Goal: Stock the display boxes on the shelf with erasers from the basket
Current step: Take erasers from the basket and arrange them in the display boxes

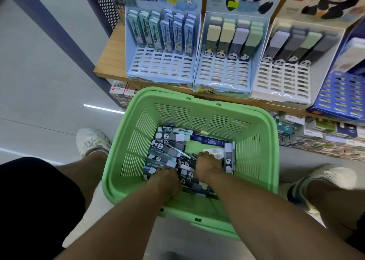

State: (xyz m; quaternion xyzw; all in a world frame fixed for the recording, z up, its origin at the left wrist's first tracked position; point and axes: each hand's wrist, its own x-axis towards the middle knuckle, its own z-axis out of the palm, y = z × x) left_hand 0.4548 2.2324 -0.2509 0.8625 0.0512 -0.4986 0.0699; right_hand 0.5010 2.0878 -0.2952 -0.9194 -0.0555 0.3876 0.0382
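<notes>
A pale grey, glossy shop floor (pixel 39 77) runs under everything, and a wooden shelf (pixel 110 58) on a dark blue upright (pixel 65 34) stands at the far side. Four slotted cardboard display boxes sit side by side along the shelf edge: a light blue cartoon-printed box (pixel 158 70), a light blue panda box (pixel 221 75), a white panda box (pixel 280 83) and a dark blue box (pixel 339 95) at the right. Each is only filled at the back, its erasers standing with their long sides running front to back, pastel ends up.

On the floor, just in front of the shelf, is the green plastic basket (pixel 256 133), between the person's white trainers. At its bottom lies a loose heap of long sleeved erasers (pixel 169 157), panda-printed, pointing every which way; one panda eraser (pixel 229 159) leans upright against the right wall.

Both hands are down in the heap. The left hand (pixel 167 178) has its fingers buried among the erasers, and the right hand (pixel 207 164) likewise, knuckles up; whether either grips one, I cannot tell.
</notes>
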